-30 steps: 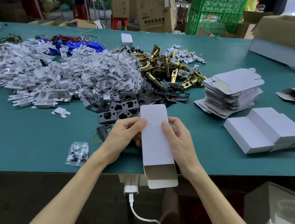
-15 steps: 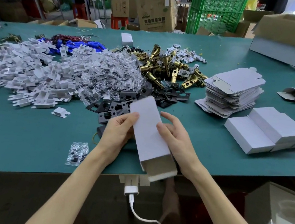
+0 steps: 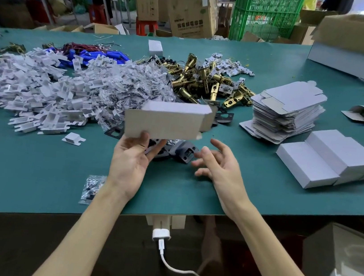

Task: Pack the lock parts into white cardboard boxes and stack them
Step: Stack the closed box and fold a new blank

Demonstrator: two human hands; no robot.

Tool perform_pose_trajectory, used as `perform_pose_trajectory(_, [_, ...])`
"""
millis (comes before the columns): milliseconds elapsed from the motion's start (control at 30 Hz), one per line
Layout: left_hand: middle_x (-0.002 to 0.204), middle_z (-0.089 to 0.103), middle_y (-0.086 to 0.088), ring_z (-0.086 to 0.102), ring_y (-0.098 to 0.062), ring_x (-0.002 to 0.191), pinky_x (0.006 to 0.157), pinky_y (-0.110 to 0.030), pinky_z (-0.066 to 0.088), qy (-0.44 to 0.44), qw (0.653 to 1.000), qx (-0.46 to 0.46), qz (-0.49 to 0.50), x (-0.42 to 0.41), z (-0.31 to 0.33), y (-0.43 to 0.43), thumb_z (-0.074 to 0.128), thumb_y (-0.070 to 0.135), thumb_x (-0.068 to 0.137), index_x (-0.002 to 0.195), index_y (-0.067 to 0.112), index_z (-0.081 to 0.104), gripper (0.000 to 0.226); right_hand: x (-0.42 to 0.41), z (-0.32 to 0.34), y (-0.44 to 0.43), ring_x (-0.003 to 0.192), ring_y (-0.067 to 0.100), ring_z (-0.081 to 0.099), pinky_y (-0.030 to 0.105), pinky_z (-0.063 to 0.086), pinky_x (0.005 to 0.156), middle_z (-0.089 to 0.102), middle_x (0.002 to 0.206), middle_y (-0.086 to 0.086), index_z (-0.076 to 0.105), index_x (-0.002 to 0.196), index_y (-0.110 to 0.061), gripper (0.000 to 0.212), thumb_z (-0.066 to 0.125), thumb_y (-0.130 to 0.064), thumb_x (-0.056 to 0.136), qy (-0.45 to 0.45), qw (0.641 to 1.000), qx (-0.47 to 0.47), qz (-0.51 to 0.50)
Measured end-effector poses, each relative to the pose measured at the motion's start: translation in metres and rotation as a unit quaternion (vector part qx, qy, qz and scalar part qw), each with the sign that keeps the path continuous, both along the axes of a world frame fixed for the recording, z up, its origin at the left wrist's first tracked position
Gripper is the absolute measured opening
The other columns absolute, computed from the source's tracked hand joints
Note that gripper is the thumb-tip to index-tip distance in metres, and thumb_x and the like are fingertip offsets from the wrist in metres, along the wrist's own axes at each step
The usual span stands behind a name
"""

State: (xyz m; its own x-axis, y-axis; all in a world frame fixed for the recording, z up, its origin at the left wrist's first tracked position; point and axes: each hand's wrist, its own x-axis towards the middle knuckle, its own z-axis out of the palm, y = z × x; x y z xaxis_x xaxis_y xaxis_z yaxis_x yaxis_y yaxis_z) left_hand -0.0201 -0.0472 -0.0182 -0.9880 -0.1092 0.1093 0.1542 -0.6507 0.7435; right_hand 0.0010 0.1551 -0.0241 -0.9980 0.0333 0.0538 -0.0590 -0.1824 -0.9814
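Over green table [image 3: 31,170], near edge | left hand [image 3: 129,161] pinches lower edge of white box [image 3: 167,121], held sideways | black plates [image 3: 184,151] beneath | right hand [image 3: 216,166] spread, holding nothing | flat blanks [image 3: 290,106] | closed boxes [image 3: 332,159] stacked.

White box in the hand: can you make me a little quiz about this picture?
1. True or false: the right hand holds the white cardboard box.
2. The brass latches lie: A) on the table beyond the box; B) in a green crate; C) on the floor.
3. Fill in: the closed white boxes lie to the ____ of both hands.
Key: 1 false, the left hand holds it; 2 A; 3 right.
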Motion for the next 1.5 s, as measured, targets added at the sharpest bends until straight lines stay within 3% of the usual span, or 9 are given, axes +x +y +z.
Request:
perform_pose_trajectory(133, [0.127,0.072,-0.01,0.066,-0.033,0.122,0.101,-0.052,0.057,0.08,0.97,-0.223,-0.05,0.008,-0.006,0.013,0.047,-0.033,0.085,0.123,0.013,0.074,0.065,0.001,0.006,0.0,0.102,0.026,0.074,0.032,0.061,0.08,0.064,0.128,0.014,-0.005,0.162,-0.027,0.111,0.074,-0.031,0.084,0.005,0.999,-0.047,0.004])
perform_pose_trajectory(267, [0.143,0.064,-0.005,0.053,-0.025,0.141,0.113,-0.053,0.047,0.15,0.928,-0.335,-0.064,0.007,-0.007,0.013,0.065,-0.019,0.088,0.134,0.004,0.067,0.051,0.005,0.008,0.003,0.112,0.021,0.071,0.035,0.059,0.093,0.061,0.135,0.006,-0.001,0.161,-0.039,0.11,0.076,-0.014,0.087,0.036,0.998,-0.024,0.038])
perform_pose_trajectory(367, [0.155,0.053,0.004,0.048,-0.017,0.146,0.117,-0.039,0.043,0.126,0.931,-0.324,-0.106,0.006,-0.006,0.012,0.073,-0.004,0.089,0.135,0.005,0.066,0.048,0.007,0.01,0.002,0.115,0.018,0.07,0.027,0.056,0.094,0.062,0.136,-0.006,0.021,0.159,-0.042,0.098,0.077,-0.009,0.086,0.063,0.994,0.002,0.085])
perform_pose_trajectory(467, [0.16,0.048,0.008,0.056,-0.018,0.139,0.105,-0.03,0.052,0.1,0.942,-0.281,-0.153,0.008,-0.003,0.014,0.077,0.005,0.087,0.135,0.007,0.066,0.049,0.01,0.012,0.002,0.114,0.02,0.07,0.023,0.055,0.09,0.063,0.135,0.002,0.041,0.151,-0.038,0.079,0.076,-0.007,0.088,0.08,0.992,0.008,0.097])
perform_pose_trajectory(633, [0.158,0.05,0.01,0.057,-0.022,0.138,0.105,-0.042,0.055,0.099,0.937,-0.29,-0.167,0.007,-0.004,0.012,0.078,0.002,0.088,0.133,0.011,0.069,0.047,0.01,0.014,0.004,0.106,0.028,0.071,0.038,0.055,0.098,0.063,0.127,0.02,0.051,0.136,-0.033,0.062,0.081,-0.023,0.083,0.079,0.992,0.003,0.102])
perform_pose_trajectory(900, [0.152,0.056,0.001,0.05,-0.026,0.144,0.112,-0.05,0.048,0.115,0.934,-0.305,-0.147,0.007,-0.005,0.011,0.073,0.0,0.09,0.127,0.004,0.07,0.037,0.009,0.008,0.002,0.097,0.028,0.072,0.058,0.051,0.103,0.068,0.109,0.02,0.053,0.123,-0.022,0.048,0.08,-0.032,0.084,0.067,0.991,-0.002,0.112])
perform_pose_trajectory(1133, [0.148,0.061,0.004,0.057,-0.01,0.132,0.106,-0.03,0.048,0.115,0.93,-0.324,-0.126,0.011,0.0,0.012,0.078,0.004,0.078,0.123,0.006,0.071,0.045,0.008,0.011,0.005,0.096,0.025,0.069,0.049,0.055,0.101,0.068,0.095,0.011,0.056,0.125,-0.013,0.048,0.072,-0.042,0.09,0.046,0.987,-0.067,0.135])
perform_pose_trajectory(1300, [0.149,0.059,0.001,0.05,-0.016,0.144,0.119,-0.038,0.041,0.124,0.926,-0.328,-0.14,0.011,0.001,0.013,0.078,0.001,0.079,0.125,0.003,0.069,0.047,0.009,0.008,0.002,0.092,0.027,0.072,0.041,0.061,0.082,0.068,0.094,0.013,0.058,0.116,-0.014,0.032,0.072,-0.026,0.089,0.042,0.995,-0.032,0.089])
perform_pose_trajectory(1500, [0.136,0.068,-0.005,0.057,-0.02,0.135,0.109,-0.038,0.048,0.122,0.927,-0.337,-0.106,0.013,0.0,0.013,0.08,0.008,0.078,0.112,0.006,0.075,0.034,0.01,0.01,0.002,0.086,0.036,0.075,0.035,0.06,0.074,0.074,0.095,0.023,0.058,0.112,-0.015,0.032,0.074,-0.026,0.088,0.042,0.994,-0.032,0.091])
